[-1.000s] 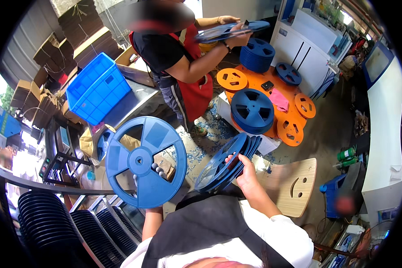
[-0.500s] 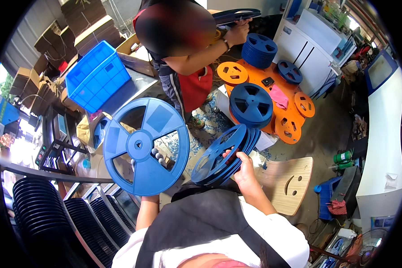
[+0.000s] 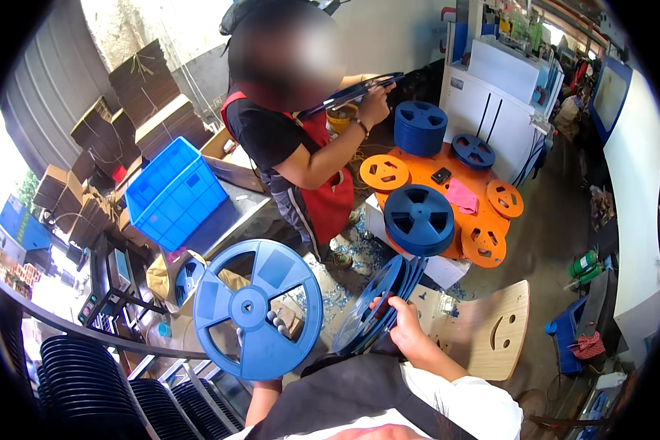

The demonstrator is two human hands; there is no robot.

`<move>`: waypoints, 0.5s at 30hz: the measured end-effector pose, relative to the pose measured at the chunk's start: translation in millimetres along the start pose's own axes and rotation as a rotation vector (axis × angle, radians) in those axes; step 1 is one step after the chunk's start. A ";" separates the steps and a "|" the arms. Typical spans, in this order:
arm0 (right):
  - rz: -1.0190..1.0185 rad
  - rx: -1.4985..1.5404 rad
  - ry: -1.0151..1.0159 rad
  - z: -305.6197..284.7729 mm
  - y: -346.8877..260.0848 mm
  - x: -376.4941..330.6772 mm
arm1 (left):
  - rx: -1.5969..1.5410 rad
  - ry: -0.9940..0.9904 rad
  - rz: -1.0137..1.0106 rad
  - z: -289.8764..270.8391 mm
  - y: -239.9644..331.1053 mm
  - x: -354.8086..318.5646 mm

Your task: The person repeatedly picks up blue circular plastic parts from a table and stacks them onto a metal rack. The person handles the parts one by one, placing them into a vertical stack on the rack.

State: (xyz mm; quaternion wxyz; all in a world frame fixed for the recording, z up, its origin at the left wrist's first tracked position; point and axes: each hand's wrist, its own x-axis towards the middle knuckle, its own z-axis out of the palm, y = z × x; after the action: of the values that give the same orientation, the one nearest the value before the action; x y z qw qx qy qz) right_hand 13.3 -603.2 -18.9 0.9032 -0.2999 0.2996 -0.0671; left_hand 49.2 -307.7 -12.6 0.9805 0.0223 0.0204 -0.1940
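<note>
My left hand (image 3: 277, 323), in a greyish glove, holds a large blue plastic reel (image 3: 260, 350) from behind. Its fingertips show through the reel's cut-outs; the rest of the hand is hidden. The reel's flat face is turned toward me, and a triangular hole marks its hub. My bare right hand (image 3: 405, 323) grips several similar blue reels (image 3: 393, 277) held together on edge, tilted, with the thumb on the near side. The two lots of reels are apart, in front of my dark apron.
Across from me a co-worker (image 3: 293, 158) in a red apron holds a dark reel (image 3: 352, 95). An orange table (image 3: 418, 172) bears stacked blue reels (image 3: 418, 216) and orange discs. A blue crate (image 3: 176, 194) stands at left, racked dark reels (image 3: 81, 374) lower left, a wooden seat (image 3: 495, 337) at right.
The view has tilted up, so most things sit lower in the picture. The co-worker's reel has tilted and come lower against the body. Both my hands keep their reels.
</note>
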 end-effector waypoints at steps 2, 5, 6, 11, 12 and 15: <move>-0.008 0.001 0.005 0.0 0.4 -0.9 | -0.008 0.019 0.005 -2.6 0.1 -2.0; -0.006 -0.014 -0.009 3.6 1.9 2.2 | -0.014 0.044 0.016 -3.0 4.0 -3.0; 0.004 -0.035 0.014 3.5 2.9 0.3 | -0.015 0.060 0.023 -4.7 3.8 -6.6; 0.039 -0.074 -0.019 4.0 9.6 7.6 | -0.010 0.077 0.056 -4.5 11.3 -15.2; 0.037 -0.070 -0.024 5.2 9.0 11.8 | -0.006 0.069 0.059 -3.8 12.4 -12.7; 0.039 -0.065 -0.036 9.2 10.5 14.2 | -0.006 0.073 0.075 -4.4 15.8 -13.3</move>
State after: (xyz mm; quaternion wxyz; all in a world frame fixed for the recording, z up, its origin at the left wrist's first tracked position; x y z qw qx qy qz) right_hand 29.5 -594.4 -26.2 0.8994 -0.3243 0.2912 -0.0346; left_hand 42.8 -287.9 -15.7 0.9858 0.0273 0.0558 -0.1562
